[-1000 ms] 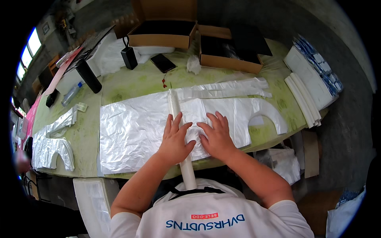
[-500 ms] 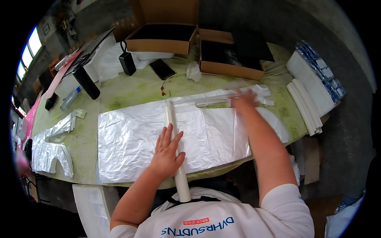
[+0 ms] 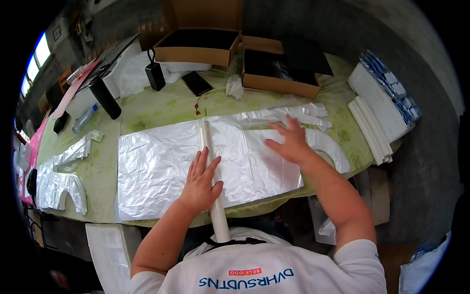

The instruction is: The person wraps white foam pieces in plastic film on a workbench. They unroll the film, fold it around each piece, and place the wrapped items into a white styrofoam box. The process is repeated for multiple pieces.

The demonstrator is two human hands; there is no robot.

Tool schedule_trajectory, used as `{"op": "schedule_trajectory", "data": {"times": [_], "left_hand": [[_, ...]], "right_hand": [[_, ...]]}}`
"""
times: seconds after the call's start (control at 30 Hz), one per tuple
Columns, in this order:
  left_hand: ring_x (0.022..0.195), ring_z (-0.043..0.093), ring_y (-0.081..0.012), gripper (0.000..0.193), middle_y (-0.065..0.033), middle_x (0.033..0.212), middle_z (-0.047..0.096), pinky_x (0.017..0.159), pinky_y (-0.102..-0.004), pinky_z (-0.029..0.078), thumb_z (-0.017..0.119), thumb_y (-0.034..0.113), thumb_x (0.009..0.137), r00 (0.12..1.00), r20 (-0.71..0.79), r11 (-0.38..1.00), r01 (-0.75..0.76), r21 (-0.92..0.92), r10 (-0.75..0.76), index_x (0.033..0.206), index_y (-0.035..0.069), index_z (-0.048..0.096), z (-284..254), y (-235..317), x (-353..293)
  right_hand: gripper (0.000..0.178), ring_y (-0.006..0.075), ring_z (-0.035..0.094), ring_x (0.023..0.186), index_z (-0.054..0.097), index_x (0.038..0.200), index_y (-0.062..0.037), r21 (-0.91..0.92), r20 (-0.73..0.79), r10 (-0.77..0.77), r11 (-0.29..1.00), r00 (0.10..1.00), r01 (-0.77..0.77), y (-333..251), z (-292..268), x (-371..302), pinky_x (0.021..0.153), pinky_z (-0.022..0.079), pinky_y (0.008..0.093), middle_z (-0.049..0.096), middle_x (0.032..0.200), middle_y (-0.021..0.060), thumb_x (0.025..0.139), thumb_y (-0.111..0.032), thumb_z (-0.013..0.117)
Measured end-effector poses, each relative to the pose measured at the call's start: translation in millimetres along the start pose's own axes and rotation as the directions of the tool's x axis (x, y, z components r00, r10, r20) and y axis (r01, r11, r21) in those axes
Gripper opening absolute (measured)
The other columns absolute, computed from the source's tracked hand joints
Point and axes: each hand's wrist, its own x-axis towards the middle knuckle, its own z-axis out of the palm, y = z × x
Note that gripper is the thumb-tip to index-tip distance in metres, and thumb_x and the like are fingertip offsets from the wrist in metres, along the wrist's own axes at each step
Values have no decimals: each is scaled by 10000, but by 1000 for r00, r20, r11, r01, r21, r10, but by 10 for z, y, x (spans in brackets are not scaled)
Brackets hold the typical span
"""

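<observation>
A white plastic sheet with handle-like cut strips (image 3: 156,171), shaped like a vest bag or apron, lies spread on the table before me. Across it, running toward my body, is a white roll (image 3: 219,221), tube-shaped. My left hand (image 3: 201,181) rests flat on this roll, fingers stretched out and holding nothing. Over the sheet's right part hovers my right hand (image 3: 290,142), fingers spread and empty, near the curved cut-out and the strips (image 3: 303,113). Whether it touches the plastic, I cannot tell.
A green patterned cloth (image 3: 147,117) covers the table. At the back stand two open cardboard boxes (image 3: 281,87), a phone (image 3: 197,84) and a black speaker-like block (image 3: 155,76). Another folded plastic piece (image 3: 61,188) lies left. White rolls (image 3: 368,130) and a box of blue packets (image 3: 382,105) are right.
My right hand has come back toward me and left from the far strips, its fingers now spread. The left hand stays on the roll. The view has shifted slightly.
</observation>
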Motion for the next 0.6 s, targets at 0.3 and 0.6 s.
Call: {"op": "schedule_trajectory", "data": {"times": [0.3, 0.6], "left_hand": [[1573, 161, -418, 781, -235, 1698, 162, 1275, -511, 160, 670, 225, 907, 994, -109, 996, -21, -84, 12, 1594, 72, 332, 82, -42, 25], [1477, 395, -374, 461, -155, 1475, 563, 1243, -504, 232, 453, 101, 933, 899, -376, 801, -388, -456, 222, 1368, 45, 596, -414, -83, -162]], "right_hand": [[705, 372, 320, 1520, 516, 1479, -61, 228, -125, -242, 937, 962, 266, -922, 225, 22, 1212, 204, 656, 463, 1578, 128, 866, -337, 729], [426, 383, 451, 1401, 678, 1260, -67, 446, -40, -656, 663, 754, 601, -1824, 408, -987, 1192, 286, 622, 621, 1367, 113, 853, -178, 740]]}}
